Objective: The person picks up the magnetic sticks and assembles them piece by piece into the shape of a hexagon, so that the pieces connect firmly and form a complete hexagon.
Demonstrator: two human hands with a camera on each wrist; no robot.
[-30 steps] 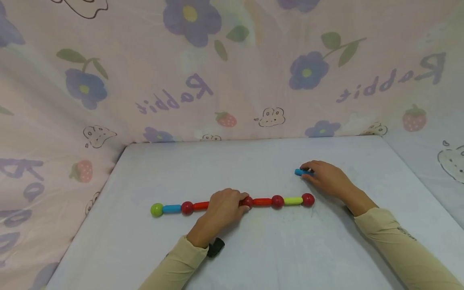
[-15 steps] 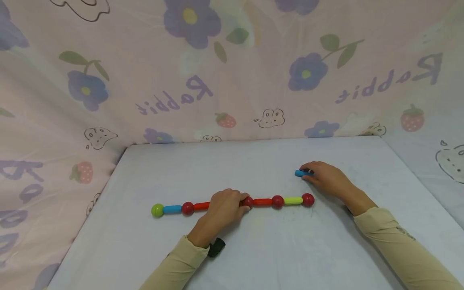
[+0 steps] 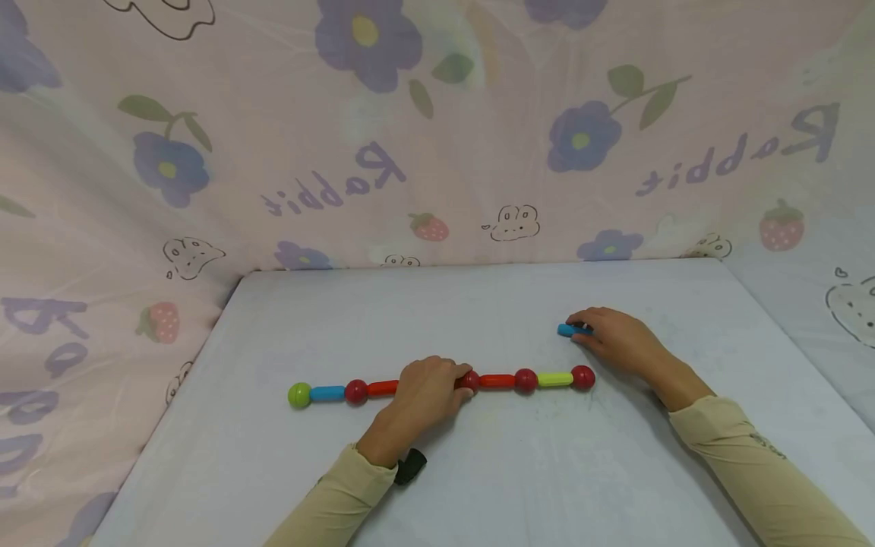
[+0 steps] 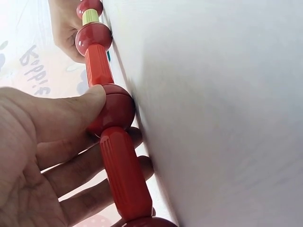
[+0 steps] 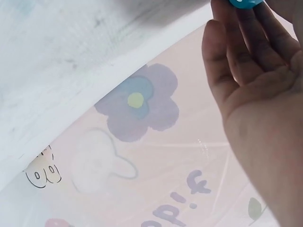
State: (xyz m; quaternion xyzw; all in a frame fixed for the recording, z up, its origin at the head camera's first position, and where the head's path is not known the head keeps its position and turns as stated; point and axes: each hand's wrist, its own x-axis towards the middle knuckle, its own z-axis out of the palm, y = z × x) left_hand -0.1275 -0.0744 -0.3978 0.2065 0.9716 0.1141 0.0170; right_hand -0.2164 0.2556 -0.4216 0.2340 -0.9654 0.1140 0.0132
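A straight chain of toy magnetic rods and balls lies across the white table. From its green ball [image 3: 299, 395] at the left end run a blue rod [image 3: 328, 393], a red ball [image 3: 356, 391] and a red rod [image 3: 383, 389]. My left hand [image 3: 427, 391] covers part of the middle and pinches a red ball [image 4: 116, 111] there, thumb on the near side. Rightward follow another red rod [image 3: 497, 381], a red ball [image 3: 525, 381], a yellow-green rod [image 3: 554, 379] and an end red ball [image 3: 583, 377]. Behind that end, my right hand [image 3: 625, 342] holds a separate blue rod [image 3: 566, 330].
The white tabletop [image 3: 519, 471] ends at the back against a hanging pink cloth [image 3: 465, 137] printed with flowers, rabbits and strawberries. The same cloth stands along the left side. A black device [image 3: 411, 466] sits at the left wrist.
The view shifts very slightly. Both hands keep their holds, and the chain and the separate blue rod stay practically where they were.
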